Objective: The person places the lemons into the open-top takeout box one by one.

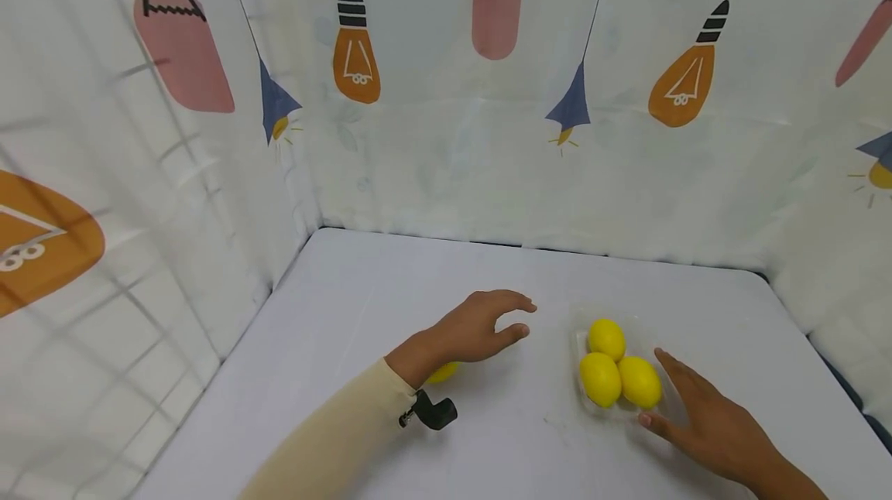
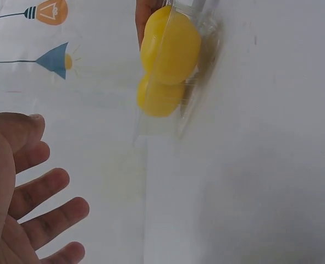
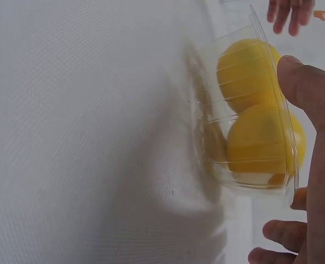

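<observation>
A clear plastic tray stands on the right half of the table, with three smooth yellow lemons in it. My right hand is at the tray's right side, thumb and fingers spread apart. In the right wrist view, its thumb is right at the tray's rim, and the other fingers extend beyond the tray's end. My left hand hovers left of the tray, holding nothing, its fingers slightly bent and apart. Another yellow lemon lies under the left wrist, mostly hidden by it.
The white table has a back edge against a pale curtain printed with lamps and bulbs. A similar curtain over a grid borders the left side. A black wrist mount sticks out from the left sleeve.
</observation>
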Available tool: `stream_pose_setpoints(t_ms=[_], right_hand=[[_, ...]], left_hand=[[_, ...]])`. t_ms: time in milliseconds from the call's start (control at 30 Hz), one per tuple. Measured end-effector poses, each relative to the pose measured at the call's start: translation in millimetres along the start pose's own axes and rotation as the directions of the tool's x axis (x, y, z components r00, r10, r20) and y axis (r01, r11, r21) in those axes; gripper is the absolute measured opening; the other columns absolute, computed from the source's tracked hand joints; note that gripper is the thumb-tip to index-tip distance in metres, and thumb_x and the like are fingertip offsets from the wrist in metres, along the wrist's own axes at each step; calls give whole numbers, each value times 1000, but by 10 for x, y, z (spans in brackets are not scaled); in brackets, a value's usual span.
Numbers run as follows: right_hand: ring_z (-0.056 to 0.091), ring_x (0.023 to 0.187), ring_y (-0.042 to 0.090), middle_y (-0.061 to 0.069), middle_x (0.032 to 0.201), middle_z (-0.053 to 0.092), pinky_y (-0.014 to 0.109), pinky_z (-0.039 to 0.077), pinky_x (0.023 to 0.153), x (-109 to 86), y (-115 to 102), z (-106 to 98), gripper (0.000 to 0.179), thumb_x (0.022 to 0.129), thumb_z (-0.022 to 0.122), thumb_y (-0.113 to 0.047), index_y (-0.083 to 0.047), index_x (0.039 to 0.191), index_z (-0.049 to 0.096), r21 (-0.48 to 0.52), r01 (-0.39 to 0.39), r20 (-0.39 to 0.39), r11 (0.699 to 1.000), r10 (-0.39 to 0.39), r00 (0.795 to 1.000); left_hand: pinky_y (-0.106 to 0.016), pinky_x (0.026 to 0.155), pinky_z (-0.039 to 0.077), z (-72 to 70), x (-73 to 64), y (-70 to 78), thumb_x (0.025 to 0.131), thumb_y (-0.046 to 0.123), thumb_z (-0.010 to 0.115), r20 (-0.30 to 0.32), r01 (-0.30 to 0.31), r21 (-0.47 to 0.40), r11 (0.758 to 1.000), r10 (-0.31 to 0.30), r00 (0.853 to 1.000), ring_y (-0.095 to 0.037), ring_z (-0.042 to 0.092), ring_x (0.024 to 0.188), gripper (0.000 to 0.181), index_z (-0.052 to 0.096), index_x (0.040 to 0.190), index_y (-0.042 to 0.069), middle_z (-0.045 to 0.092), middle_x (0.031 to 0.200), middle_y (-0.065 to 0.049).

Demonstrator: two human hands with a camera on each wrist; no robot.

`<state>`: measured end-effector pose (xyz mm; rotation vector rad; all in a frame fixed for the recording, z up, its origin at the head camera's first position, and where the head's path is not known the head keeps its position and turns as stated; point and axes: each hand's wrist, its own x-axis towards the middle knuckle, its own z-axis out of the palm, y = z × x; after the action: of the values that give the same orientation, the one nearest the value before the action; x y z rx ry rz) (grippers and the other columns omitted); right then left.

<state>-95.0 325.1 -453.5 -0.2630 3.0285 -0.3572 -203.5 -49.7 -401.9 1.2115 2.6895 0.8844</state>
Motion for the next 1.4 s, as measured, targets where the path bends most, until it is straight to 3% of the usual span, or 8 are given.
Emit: stream_pose_setpoints(t_ms=[767,1133,1400], right_hand=[[45,131,54,30,155,37,73,47,84,-38,27,-12,108,89,61,-74,-11,164,16,8,-6,-16,1000,6,1000],[45,131,54,30,154,37,72,47,84,-59,22,-36,108,89,62,-72,-10,164,16,8,-7,-24,1000,7,1000],[46,131,54,30,155,37,71,48,84,-65,37,-15,107,89,61,-73,-12,165,15,10,-11,-21,1000,11,1000]], left_hand=[[-47,115,38,-208,-684,-416,104,32,63,-26,160,-70,985,-162,986,-21,47,140,37,63,137,18,57,144,4],[-51,116,36,-250,-979,-563,102,34,66,26,170,-67,983,-169,985,-25,43,142,40,65,137,15,54,148,1],[-51,117,34,-232,-1115,-589,99,26,69,97,210,-75,975,-202,974,-21,40,145,40,65,138,22,49,153,6]])
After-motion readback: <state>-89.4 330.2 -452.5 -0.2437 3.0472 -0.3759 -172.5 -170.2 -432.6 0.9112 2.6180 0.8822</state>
